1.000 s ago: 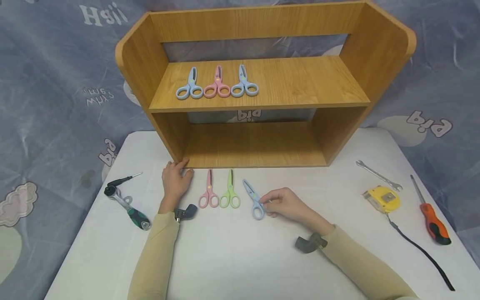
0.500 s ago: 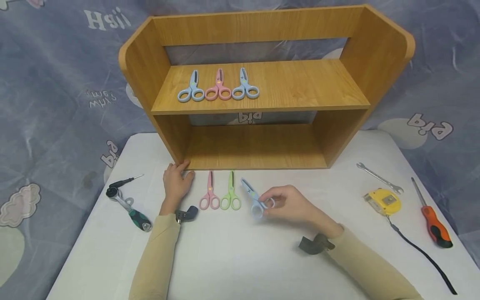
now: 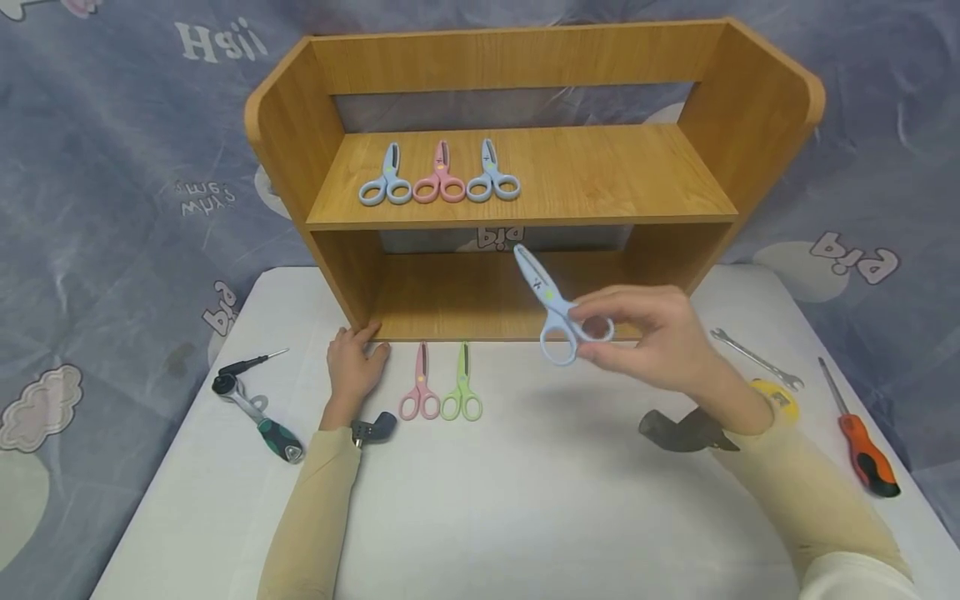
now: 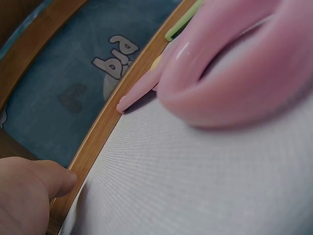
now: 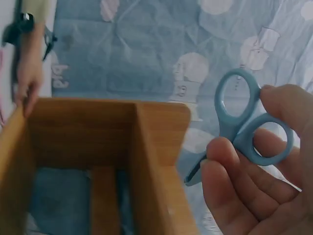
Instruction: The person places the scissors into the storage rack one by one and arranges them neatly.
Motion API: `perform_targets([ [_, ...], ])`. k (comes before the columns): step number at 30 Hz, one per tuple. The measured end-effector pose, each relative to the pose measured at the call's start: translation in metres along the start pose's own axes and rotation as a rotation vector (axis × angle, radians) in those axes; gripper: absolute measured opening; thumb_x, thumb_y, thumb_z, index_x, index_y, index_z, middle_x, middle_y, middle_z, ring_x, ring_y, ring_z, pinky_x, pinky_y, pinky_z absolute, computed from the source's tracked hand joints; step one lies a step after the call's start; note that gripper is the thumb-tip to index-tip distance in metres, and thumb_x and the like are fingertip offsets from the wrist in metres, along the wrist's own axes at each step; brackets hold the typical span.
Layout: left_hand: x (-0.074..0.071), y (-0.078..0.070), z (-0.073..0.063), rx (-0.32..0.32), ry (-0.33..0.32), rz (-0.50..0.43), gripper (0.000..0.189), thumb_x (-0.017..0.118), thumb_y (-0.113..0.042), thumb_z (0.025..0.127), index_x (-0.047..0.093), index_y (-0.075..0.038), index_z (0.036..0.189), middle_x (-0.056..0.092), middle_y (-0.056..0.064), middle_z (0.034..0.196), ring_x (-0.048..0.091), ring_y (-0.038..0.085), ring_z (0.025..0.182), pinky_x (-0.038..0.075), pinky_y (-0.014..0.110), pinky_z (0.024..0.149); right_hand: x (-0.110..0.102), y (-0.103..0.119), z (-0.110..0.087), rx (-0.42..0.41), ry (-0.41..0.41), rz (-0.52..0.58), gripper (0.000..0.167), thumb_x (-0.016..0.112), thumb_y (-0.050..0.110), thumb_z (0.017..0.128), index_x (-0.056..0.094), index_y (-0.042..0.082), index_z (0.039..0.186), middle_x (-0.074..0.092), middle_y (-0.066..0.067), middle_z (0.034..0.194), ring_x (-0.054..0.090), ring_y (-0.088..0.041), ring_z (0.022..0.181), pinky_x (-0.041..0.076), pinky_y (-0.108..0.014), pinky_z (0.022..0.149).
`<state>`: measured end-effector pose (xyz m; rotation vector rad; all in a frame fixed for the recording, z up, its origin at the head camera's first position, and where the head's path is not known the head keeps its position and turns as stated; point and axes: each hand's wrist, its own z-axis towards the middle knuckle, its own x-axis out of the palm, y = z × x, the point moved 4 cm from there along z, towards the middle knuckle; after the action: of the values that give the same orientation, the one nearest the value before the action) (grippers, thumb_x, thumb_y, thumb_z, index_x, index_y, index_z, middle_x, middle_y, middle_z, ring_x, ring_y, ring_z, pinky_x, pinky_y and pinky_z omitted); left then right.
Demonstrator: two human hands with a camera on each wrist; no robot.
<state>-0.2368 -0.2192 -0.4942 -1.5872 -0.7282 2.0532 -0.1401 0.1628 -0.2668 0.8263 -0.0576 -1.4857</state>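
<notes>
My right hand pinches a pair of light blue scissors by one handle loop, raised in front of the lower shelf with the blades pointing up and left. In the right wrist view the same blue scissors sit between thumb and fingers. My left hand rests at the bookshelf's lower left front corner, fingertips on its edge. To the right of it lie pink scissors and green scissors on the white table. The pink scissors loom large in the left wrist view.
On the wooden bookshelf, the upper board bears blue scissors, pink scissors and more blue scissors. A ratchet and small screwdriver lie left; a wrench, tape measure and orange screwdriver right.
My right hand has lifted the blue scissors off the table, up and to the right, level with the lower shelf. The left hand has stayed at the corner.
</notes>
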Motion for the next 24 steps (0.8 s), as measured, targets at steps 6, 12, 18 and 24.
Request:
perform_targets([
  [6, -0.002, -0.001, 0.003, 0.015, -0.012, 0.010, 0.049, 0.062, -0.022, 0.091, 0.064, -0.005, 0.137, 0.057, 0.030, 0.142, 0.033, 0.055, 0.147, 0.019, 0.067, 0.121, -0.029, -0.002, 0.039, 0.085, -0.120, 0.044, 0.026, 0.081, -0.003, 0.081, 0.070, -0.018, 0.099, 0.076, 0.014, 0.094, 0.063, -0.003, 0.074, 0.049, -0.012, 0.059],
  [12, -0.002, 0.002, 0.004, 0.016, -0.012, 0.012, 0.049, 0.063, -0.022, 0.091, 0.064, -0.005, 0.137, 0.057, 0.029, 0.141, 0.033, 0.055, 0.147, 0.019, 0.066, 0.122, -0.034, -0.035, 0.064, 0.256, -0.173, -0.180, 0.026, 0.077, -0.010, 0.077, 0.076, -0.008, 0.103, 0.068, 0.033, 0.086, 0.063, 0.005, 0.067, 0.051, -0.011, 0.061],
  [18, -0.002, 0.004, 0.002, 0.013, -0.015, 0.007, 0.049, 0.063, -0.021, 0.091, 0.063, -0.003, 0.137, 0.056, 0.030, 0.141, 0.033, 0.055, 0.147, 0.017, 0.067, 0.122, -0.037, -0.069, 0.091, 0.310, -0.209, -0.246, 0.022, 0.079, 0.006, 0.083, 0.078, -0.002, 0.104, 0.066, 0.033, 0.079, 0.060, 0.005, 0.059, 0.045, -0.011, 0.055],
  [24, 0.000, 0.001, 0.000, 0.008, -0.010, -0.008, 0.049, 0.063, -0.021, 0.091, 0.063, -0.003, 0.137, 0.057, 0.030, 0.140, 0.032, 0.055, 0.147, 0.017, 0.068, 0.122, -0.040, -0.092, 0.106, 0.423, -0.274, -0.218, 0.027, 0.079, 0.014, 0.084, 0.076, -0.003, 0.106, 0.066, 0.029, 0.071, 0.062, 0.004, 0.058, 0.042, -0.012, 0.052],
])
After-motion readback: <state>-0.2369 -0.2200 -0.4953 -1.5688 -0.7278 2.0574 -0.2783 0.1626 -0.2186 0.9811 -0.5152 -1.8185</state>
